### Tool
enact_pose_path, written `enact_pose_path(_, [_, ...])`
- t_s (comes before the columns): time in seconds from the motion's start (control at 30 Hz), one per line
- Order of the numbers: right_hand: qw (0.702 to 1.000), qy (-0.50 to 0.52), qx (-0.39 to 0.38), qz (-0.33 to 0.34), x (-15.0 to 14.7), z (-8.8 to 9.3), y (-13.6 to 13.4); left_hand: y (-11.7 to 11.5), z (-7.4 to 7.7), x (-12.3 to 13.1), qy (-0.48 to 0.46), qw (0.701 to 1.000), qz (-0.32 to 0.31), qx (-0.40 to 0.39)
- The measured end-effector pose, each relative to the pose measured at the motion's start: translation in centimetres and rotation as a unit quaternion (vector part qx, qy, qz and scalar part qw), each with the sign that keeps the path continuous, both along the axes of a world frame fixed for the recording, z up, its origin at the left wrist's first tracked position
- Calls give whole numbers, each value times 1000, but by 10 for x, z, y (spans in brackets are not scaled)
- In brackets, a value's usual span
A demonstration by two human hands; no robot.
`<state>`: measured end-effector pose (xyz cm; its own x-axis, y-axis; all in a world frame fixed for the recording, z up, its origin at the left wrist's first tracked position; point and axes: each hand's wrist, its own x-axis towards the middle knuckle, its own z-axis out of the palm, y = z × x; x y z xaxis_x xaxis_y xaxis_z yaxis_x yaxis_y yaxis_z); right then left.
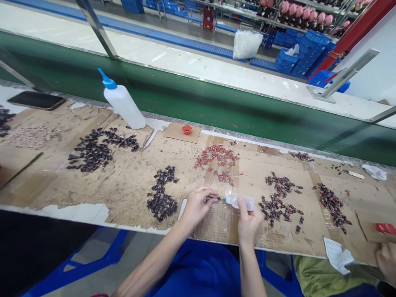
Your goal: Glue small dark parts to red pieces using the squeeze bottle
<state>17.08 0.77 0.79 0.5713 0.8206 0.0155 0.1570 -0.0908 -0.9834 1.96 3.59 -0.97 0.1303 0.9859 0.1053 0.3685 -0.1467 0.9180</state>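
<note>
My left hand pinches a small dark part at the fingertips. My right hand is wrapped round a small clear squeeze bottle, whose blue tip meets the part. Both hands hover above a taped cardboard sheet on the bench. Left of my left hand lies a pile of dark small parts. Beyond the hands lies a heap of red parts. Right of my right hand lies another scatter of dark and red parts.
A large white squeeze bottle with a blue cap stands at the back left. A red cap sits on a cardboard scrap. More part piles lie left and right. A green conveyor belt runs behind. Another person's hand shows at the right edge.
</note>
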Motion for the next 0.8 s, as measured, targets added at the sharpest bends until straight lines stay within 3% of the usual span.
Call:
enact_pose_path(0.17, [995, 65, 37, -62, 9, -8, -1, 0, -2, -2, 1, 1000, -8, 5])
enact_pose_path(0.27, [987, 107, 67, -98, 21, -7, 0, 3, 1, -6, 16, 999, -44, 14])
enact_pose_path(0.37, [988, 116, 77, -70, 30, -2, 2, 12, 11, -11, 61, 994, -81, 34])
enact_pose_path(0.57, [993, 105, 60, 6, 26, -4, 5, 44, 32, 0, 258, 962, -44, 77])
enact_pose_path(0.67, [995, 68, 70, 1, 23, -6, 1, 51, 35, 11, 350, 933, -46, 70])
enact_pose_path(0.8, [983, -66, 163, -52, 19, -2, -17, 50, 31, 15, 392, 915, -54, 83])
